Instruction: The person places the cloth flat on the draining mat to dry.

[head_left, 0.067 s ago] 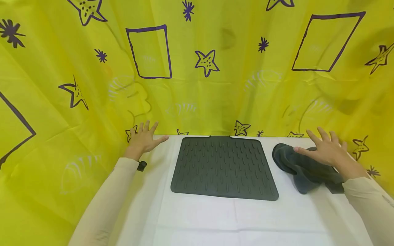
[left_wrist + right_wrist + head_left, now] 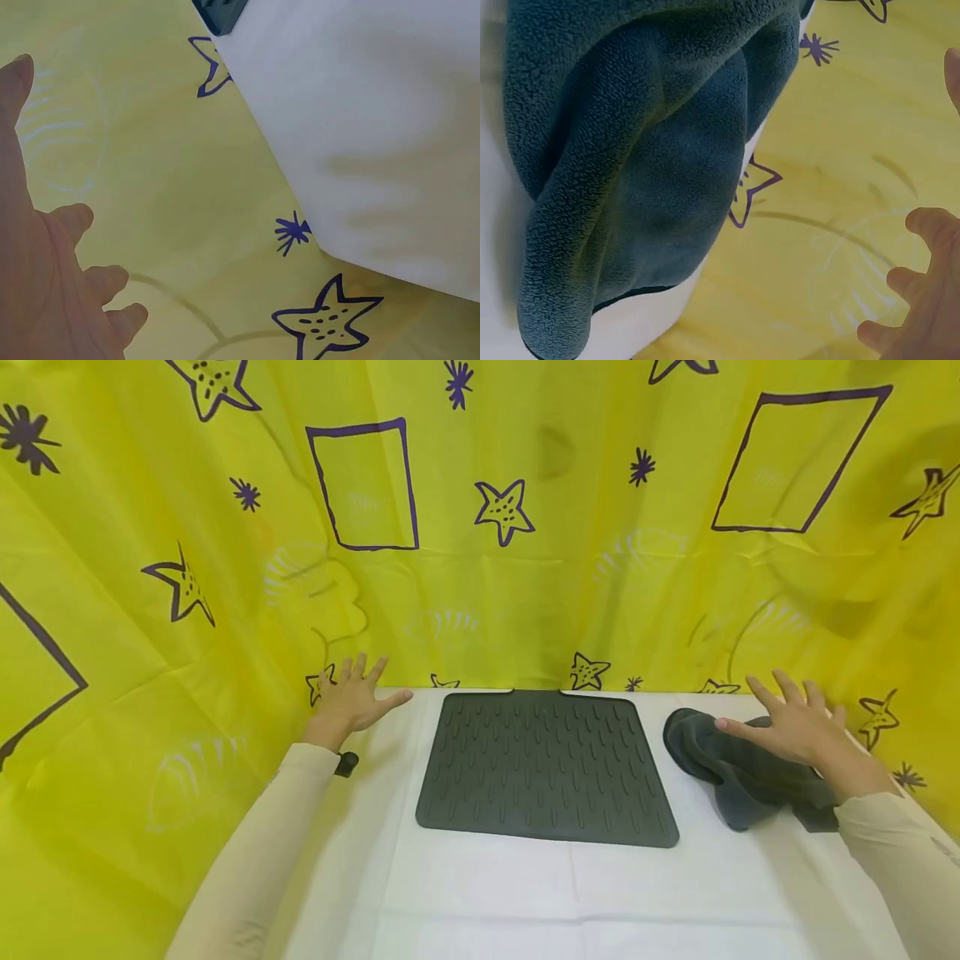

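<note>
My left hand (image 2: 347,703) hovers with fingers spread over the left side of the white table, holding nothing. To its right lies a dark grey ridged mat (image 2: 543,768), flat on the cloth. My right hand (image 2: 798,731) is held out with spread fingers above a crumpled dark blue-grey cloth (image 2: 738,768), and it grips nothing. In the right wrist view the fluffy cloth (image 2: 667,157) is bunched in folds, apart from the fingers. A corner of the dark mat (image 2: 221,13) shows at the top of the left wrist view.
A white sheet (image 2: 480,893) covers the table. Yellow curtain (image 2: 510,593) with purple stars and squares hangs behind the far edge and along both sides. A small black item (image 2: 346,765) sits at the left wrist.
</note>
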`<state>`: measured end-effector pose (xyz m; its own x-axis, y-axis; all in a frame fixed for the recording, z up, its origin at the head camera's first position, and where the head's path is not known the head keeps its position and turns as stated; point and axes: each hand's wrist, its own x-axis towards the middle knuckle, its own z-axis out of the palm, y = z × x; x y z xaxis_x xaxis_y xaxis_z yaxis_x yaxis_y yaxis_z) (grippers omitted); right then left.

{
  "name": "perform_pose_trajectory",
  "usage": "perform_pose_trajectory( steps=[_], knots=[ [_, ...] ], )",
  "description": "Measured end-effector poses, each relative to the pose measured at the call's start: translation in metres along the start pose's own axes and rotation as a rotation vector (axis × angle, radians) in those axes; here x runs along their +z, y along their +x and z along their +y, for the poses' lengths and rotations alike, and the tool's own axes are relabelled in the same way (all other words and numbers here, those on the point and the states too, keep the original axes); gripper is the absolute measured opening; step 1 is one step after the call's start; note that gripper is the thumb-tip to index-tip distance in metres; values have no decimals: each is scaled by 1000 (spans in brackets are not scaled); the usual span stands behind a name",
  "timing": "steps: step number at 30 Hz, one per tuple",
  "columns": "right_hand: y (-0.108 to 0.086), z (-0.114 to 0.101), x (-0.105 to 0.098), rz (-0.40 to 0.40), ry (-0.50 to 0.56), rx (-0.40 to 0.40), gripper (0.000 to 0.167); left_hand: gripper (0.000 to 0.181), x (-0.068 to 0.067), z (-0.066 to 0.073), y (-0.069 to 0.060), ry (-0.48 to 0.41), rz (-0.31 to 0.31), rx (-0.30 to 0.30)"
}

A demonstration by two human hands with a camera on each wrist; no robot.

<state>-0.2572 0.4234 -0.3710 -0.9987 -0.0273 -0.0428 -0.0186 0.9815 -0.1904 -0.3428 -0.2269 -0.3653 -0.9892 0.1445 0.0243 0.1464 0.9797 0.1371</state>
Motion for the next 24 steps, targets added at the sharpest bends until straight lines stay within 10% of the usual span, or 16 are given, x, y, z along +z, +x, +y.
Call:
perform_pose_trajectory(
  steps=[8,14,18,24],
  knots=[
    [-11,-7,-2,10,-13,-49,104,92,3,13,-10,-21,-7,82],
    [-17,-16,5,-73,119,-126,96,64,13,35,-24,-244,232,180],
    [-18,-20,13,-41,172,-123,86,46,32,46,-26,-435,323,137],
    [-14,-17,37,-24,225,-43,86,38,77,53,-19,-473,252,-55]
  ],
)
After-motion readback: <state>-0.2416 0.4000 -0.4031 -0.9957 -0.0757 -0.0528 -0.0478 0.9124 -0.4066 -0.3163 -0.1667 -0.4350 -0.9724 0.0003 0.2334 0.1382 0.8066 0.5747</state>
